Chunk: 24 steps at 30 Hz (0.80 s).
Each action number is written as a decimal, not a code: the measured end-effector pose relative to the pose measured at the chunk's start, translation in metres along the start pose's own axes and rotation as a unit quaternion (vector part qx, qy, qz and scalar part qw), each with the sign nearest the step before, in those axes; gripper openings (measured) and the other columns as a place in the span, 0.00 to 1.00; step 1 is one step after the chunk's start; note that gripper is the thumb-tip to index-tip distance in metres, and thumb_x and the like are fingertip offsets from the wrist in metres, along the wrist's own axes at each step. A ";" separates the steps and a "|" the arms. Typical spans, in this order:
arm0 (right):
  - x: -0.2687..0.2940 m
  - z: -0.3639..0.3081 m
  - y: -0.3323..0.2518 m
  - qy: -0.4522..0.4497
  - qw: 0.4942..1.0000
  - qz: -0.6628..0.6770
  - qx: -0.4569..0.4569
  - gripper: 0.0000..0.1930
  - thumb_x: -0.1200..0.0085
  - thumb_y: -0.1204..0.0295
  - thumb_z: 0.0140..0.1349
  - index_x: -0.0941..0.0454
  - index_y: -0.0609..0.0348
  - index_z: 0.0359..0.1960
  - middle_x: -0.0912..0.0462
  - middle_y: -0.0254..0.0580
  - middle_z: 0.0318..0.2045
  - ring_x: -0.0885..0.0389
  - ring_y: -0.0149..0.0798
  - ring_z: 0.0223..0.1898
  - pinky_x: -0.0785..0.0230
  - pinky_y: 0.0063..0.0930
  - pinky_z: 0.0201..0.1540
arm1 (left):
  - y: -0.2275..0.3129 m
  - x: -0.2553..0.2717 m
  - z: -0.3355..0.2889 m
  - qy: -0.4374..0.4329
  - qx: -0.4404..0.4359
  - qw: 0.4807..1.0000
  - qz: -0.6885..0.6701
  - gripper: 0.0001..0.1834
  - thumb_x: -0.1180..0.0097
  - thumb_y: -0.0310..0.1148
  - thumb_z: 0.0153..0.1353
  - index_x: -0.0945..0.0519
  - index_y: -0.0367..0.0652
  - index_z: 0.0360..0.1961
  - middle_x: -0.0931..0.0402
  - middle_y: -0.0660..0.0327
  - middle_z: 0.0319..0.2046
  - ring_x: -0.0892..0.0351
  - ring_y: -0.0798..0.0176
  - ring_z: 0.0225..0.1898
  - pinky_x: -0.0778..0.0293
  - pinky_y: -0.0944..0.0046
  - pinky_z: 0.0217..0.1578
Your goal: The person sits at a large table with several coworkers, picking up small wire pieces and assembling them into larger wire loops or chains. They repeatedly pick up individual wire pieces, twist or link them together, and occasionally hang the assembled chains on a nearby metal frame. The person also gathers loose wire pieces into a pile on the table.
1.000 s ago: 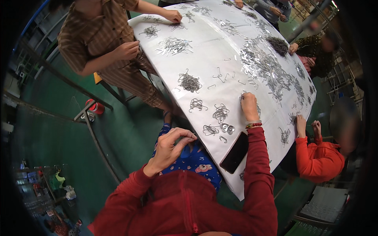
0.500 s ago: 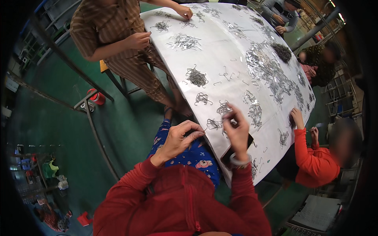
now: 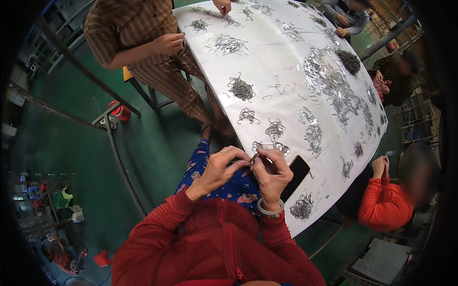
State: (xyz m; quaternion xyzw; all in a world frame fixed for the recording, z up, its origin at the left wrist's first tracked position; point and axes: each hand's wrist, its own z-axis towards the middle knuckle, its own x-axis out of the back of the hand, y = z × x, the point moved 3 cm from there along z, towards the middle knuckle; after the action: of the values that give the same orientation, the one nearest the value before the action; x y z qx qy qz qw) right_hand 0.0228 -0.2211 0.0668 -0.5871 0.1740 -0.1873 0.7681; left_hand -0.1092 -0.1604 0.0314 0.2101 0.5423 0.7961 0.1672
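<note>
My left hand [image 3: 220, 167] and my right hand [image 3: 274, 175] meet at the fingertips over the table's near edge. Both are pinched closed around a small dark metal piece [image 3: 252, 160], mostly hidden by the fingers. Just beyond them lie small piles of bent wire hooks [image 3: 275, 129], one partly covered by my right hand. A black phone [image 3: 296, 175] rests on the table beside my right wrist, and another hook pile [image 3: 301, 207] sits nearer the right corner. Small silver metal pieces [image 3: 312, 134] form a heap farther in.
The white-covered table [image 3: 267, 62] carries more heaps, including a large silver spread [image 3: 329, 86] and a dark pile [image 3: 348, 62]. A person in striped clothes [image 3: 138, 38] stands at the left edge. Someone in orange [image 3: 386, 202] sits at right. A metal frame [image 3: 114, 152] stands left.
My right hand has come from over the hook piles to the left and nearer, meeting my left hand's fingertips. The person in orange has drawn a hand back from the table.
</note>
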 end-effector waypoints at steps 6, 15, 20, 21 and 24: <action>0.005 0.007 -0.004 0.013 0.998 -0.032 0.050 0.14 0.46 0.93 0.48 0.18 0.68 0.36 0.20 0.41 0.30 0.24 0.29 0.31 0.31 0.19 0.35 | -0.028 0.018 0.046 0.079 0.021 0.996 0.022 0.12 0.40 0.32 0.60 0.19 0.39 0.43 0.19 0.55 0.40 0.20 0.58 0.41 0.26 0.62 0.42; 0.001 0.011 -0.016 0.008 0.995 -0.082 0.053 0.12 0.45 0.91 0.49 0.17 0.67 0.35 0.22 0.36 0.28 0.27 0.27 0.29 0.35 0.19 0.32 | -0.124 -0.061 0.198 -0.030 -0.167 0.841 0.514 0.05 0.43 0.31 0.56 0.20 0.41 0.26 0.23 0.58 0.30 0.23 0.56 0.38 0.29 0.56 0.38; -0.002 0.011 -0.011 0.002 0.998 -0.053 0.032 0.12 0.45 0.91 0.51 0.18 0.68 0.36 0.21 0.36 0.29 0.26 0.26 0.30 0.34 0.18 0.36 | -0.119 -0.063 0.184 -0.014 -0.170 0.871 0.460 0.03 0.47 0.26 0.54 0.24 0.38 0.29 0.23 0.53 0.32 0.22 0.51 0.38 0.28 0.52 0.38; -0.002 0.010 -0.010 0.000 0.999 -0.046 0.017 0.12 0.45 0.91 0.52 0.18 0.69 0.37 0.21 0.36 0.30 0.26 0.26 0.31 0.33 0.18 0.37 | -0.111 -0.058 0.183 -0.008 -0.142 0.897 0.418 0.04 0.47 0.26 0.55 0.24 0.36 0.30 0.23 0.52 0.31 0.21 0.49 0.38 0.27 0.51 0.38; -0.003 0.011 -0.005 0.007 0.999 -0.040 0.019 0.12 0.44 0.90 0.53 0.17 0.68 0.38 0.20 0.36 0.31 0.25 0.26 0.33 0.33 0.18 0.38 | -0.070 -0.033 0.164 -0.005 -0.133 0.948 0.288 0.07 0.48 0.26 0.60 0.22 0.33 0.36 0.21 0.48 0.33 0.20 0.48 0.35 0.25 0.52 0.37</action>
State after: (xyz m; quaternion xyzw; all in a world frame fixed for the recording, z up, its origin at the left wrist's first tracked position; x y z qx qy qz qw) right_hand 0.0251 -0.2117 0.0746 -0.5773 0.1525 -0.2254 0.7698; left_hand 0.0061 -0.0219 0.0136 0.3377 0.3473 0.8739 -0.0400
